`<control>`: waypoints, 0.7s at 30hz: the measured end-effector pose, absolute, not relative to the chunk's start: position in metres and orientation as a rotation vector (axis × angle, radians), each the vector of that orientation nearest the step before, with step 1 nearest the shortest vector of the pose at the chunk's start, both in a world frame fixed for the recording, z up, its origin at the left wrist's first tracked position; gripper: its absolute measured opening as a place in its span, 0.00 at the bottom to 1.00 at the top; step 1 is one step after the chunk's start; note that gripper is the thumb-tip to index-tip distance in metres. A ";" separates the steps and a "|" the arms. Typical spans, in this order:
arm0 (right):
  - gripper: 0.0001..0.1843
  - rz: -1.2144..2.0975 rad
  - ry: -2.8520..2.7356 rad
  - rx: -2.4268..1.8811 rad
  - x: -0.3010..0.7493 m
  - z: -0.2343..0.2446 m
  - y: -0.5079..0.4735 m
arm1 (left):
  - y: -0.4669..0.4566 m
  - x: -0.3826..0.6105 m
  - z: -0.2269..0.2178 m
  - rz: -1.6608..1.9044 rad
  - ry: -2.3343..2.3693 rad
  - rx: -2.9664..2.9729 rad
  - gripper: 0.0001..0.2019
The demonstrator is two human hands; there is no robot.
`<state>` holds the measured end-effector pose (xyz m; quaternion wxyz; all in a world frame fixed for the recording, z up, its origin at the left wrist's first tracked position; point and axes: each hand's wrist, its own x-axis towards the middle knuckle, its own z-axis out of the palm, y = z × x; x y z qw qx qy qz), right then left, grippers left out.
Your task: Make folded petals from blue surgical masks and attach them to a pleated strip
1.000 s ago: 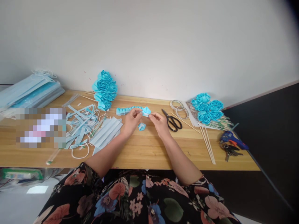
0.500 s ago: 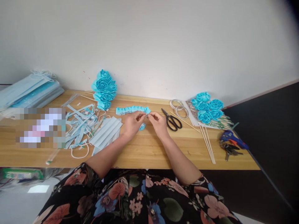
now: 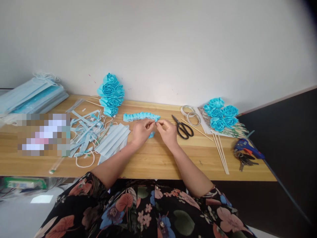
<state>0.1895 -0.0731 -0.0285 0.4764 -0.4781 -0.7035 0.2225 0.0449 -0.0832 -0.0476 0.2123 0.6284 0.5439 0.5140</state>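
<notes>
My left hand point(image 3: 140, 131) and my right hand point(image 3: 167, 132) meet at the middle of the wooden table point(image 3: 153, 158), fingertips pinched together on a small folded blue piece that is mostly hidden between them. A small blue folded bit point(image 3: 152, 134) lies on the table just below my fingers. A row of folded blue pieces point(image 3: 141, 116) lies right behind my hands.
Black scissors point(image 3: 183, 128) lie right of my right hand, with tape rolls point(image 3: 190, 113), wooden sticks point(image 3: 221, 152), blue paper roses point(image 3: 220, 115) and a glue gun point(image 3: 246, 148) beyond. On the left are cut mask strips point(image 3: 85, 132), a face mask point(image 3: 112, 140), stacked masks point(image 3: 32, 97) and a rose bunch point(image 3: 111, 93).
The blue piece held up between my hands a second ago has been folded small and is now mostly hidden in my pinched fingertips; my hands have drawn closer together.
</notes>
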 end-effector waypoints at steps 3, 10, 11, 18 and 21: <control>0.08 0.502 -1.753 -1.142 0.189 -0.029 -0.073 | -0.083 0.045 -0.046 1.411 1.508 1.733 0.07; 0.08 0.481 -1.758 -1.125 0.189 -0.029 -0.073 | -0.083 0.047 -0.045 1.405 1.484 1.697 0.08; 0.08 0.482 -1.761 -1.133 0.189 -0.029 -0.073 | -0.083 0.047 -0.046 1.407 1.479 1.687 0.08; 0.08 0.503 -1.757 -1.138 0.190 -0.029 -0.073 | -0.084 0.047 -0.042 1.431 1.456 1.622 0.09; 0.08 0.516 -1.756 -1.145 0.190 -0.029 -0.073 | -0.086 0.048 -0.037 1.452 1.424 1.582 0.08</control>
